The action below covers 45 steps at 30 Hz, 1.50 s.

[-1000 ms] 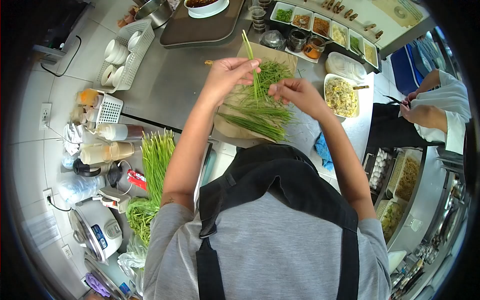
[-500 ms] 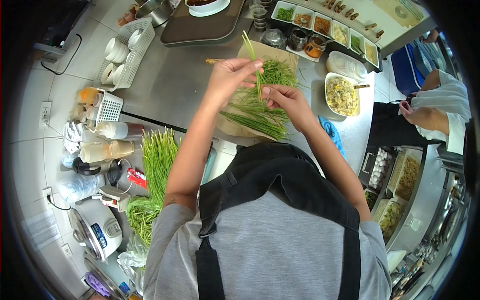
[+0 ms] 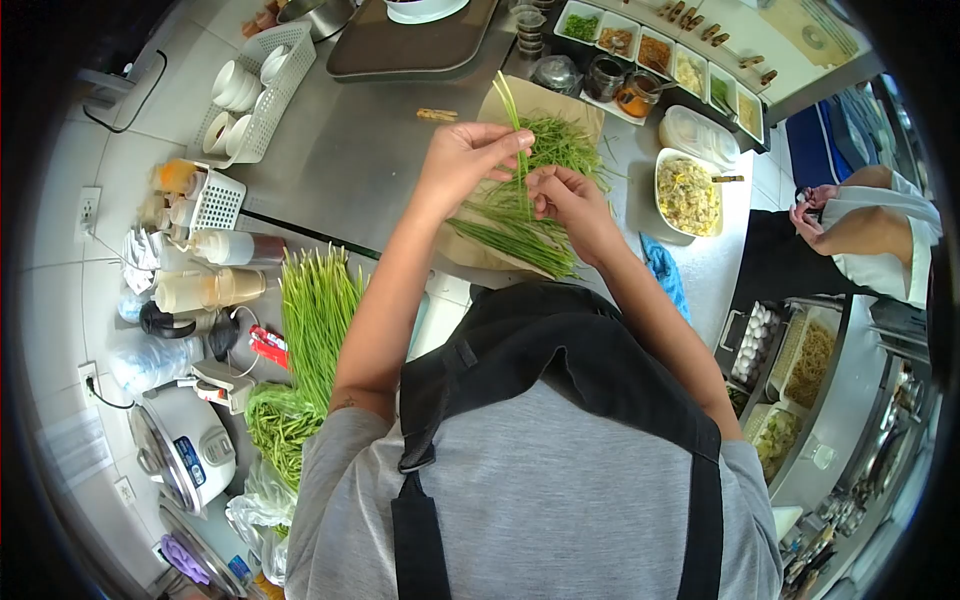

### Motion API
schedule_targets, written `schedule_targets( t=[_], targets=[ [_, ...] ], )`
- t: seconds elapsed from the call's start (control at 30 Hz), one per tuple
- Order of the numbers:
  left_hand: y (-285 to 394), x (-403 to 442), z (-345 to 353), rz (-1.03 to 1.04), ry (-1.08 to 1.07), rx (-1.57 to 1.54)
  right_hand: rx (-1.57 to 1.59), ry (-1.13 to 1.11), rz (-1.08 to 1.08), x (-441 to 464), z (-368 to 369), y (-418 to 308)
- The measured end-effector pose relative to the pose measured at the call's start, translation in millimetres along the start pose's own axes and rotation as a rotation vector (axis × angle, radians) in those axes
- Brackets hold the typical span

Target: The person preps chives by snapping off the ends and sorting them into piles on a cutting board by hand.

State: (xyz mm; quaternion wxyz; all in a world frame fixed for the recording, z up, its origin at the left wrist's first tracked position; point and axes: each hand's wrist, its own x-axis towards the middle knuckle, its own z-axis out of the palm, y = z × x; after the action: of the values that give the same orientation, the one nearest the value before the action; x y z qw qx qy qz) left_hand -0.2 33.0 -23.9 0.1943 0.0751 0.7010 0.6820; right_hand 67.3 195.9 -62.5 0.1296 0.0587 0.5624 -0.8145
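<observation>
A few thin garlic chives (image 3: pixel 508 100) stand up from between the thumb and fingers of my left hand (image 3: pixel 478 155), their pale ends pointing away from me. Just below and to the right, my right hand (image 3: pixel 570 200) is closed in a pinch on the lower part of the same stalks. Under both hands a brown paper sheet (image 3: pixel 492 105) bears a loose, tangled pile of chive leaves (image 3: pixel 560 145). Nearer to me on the sheet lies a straighter bundle of chives (image 3: pixel 515 245).
A thick bunch of chives (image 3: pixel 320 310) lies left of my arm. Ahead are a brown tray (image 3: pixel 400 55) and condiment containers (image 3: pixel 655 52). At right stand a food-filled tub (image 3: pixel 690 197) and a blue cloth (image 3: pixel 663 270). A co-worker (image 3: pixel 850 225) stands further right.
The view has shifted slightly. My left hand keeps hold of the chives, and my right fingers have curled in more. The co-worker's hands have come together.
</observation>
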Motion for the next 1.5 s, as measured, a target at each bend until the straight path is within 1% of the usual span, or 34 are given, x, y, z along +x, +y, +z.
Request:
schedule_targets(
  t=[0.1, 0.2, 0.3, 0.4, 0.47, 0.5, 0.6, 0.7, 0.73, 0.83, 0.93, 1.03, 1.13, 1.23, 1.33, 1.47, 1.5],
  targets=[
    [-2.3, 0.3, -0.2, -0.01, 0.017, -0.016, 0.182, -0.003, 0.069, 5.0, -4.1, 10.3],
    [-4.3, 0.5, -0.8, -0.022, 0.044, -0.044, 0.638, -0.008, 0.157, 12.3, -12.1, 23.6],
    [-8.1, -0.1, -6.0, -0.03, 0.069, -0.07, 0.593, 0.305, 0.24, 7.7, -8.7, 16.0],
    [-13.6, -0.8, -7.7, -0.043, 0.091, -0.093, 0.4, 0.402, 0.15, 1.5, -11.8, 7.4],
    [-15.3, -1.0, -7.9, -0.045, 0.108, -0.112, 0.325, 0.165, 0.077, 1.2, -43.8, 18.2],
    [-15.1, -1.0, -7.9, -0.046, 0.126, -0.106, 0.288, 0.046, 0.04, -0.7, -43.8, 12.4],
    [-14.2, -0.5, -6.2, -0.041, 0.165, -0.093, -0.146, -0.087, 0.188, -13.1, -33.9, -3.8],
    [-13.6, -0.9, -0.1, -0.025, 0.178, -0.086, -0.677, 0.034, -0.248, -17.3, -0.9, 9.4],
    [-12.0, -2.4, 3.6, -0.024, 0.186, -0.082, -0.769, 0.035, -0.188, -15.6, 4.0, 6.0],
    [-11.8, -5.3, 7.9, -0.005, 0.196, -0.113, -0.708, -0.002, -0.223, -9.3, 11.6, 8.2],
    [-14.9, -6.6, 6.3, 0.004, 0.214, -0.156, -0.372, -0.036, -0.031, -6.4, 13.3, 8.2],
    [-22.9, -7.0, 2.8, 0.022, 0.267, -0.209, 0.215, -0.131, 0.337, -5.6, 0.4, 11.7],
    [-23.0, -6.5, -2.5, 0.021, 0.288, -0.231, 0.495, -0.132, 0.494, -2.4, -15.0, 29.1],
    [-20.4, -8.7, -7.4, 0.004, 0.3, -0.24, 0.546, -0.054, 0.503, -5.8, -23.1, 25.7],
    [-20.1, -9.8, -12.1, -0.014, 0.299, -0.242, 0.428, 0.059, 0.45, -1.6, -38.6, 32.9],
    [-17.1, -9.0, -14.5, -0.015, 0.286, -0.224, 0.092, 0.009, 0.284, 1.2, -51.1, 30.0],
    [-16.6, -9.1, -14.7, -0.016, 0.286, -0.219, 0.017, -0.017, 0.248, -1.6, -44.7, 18.1]
  ],
)
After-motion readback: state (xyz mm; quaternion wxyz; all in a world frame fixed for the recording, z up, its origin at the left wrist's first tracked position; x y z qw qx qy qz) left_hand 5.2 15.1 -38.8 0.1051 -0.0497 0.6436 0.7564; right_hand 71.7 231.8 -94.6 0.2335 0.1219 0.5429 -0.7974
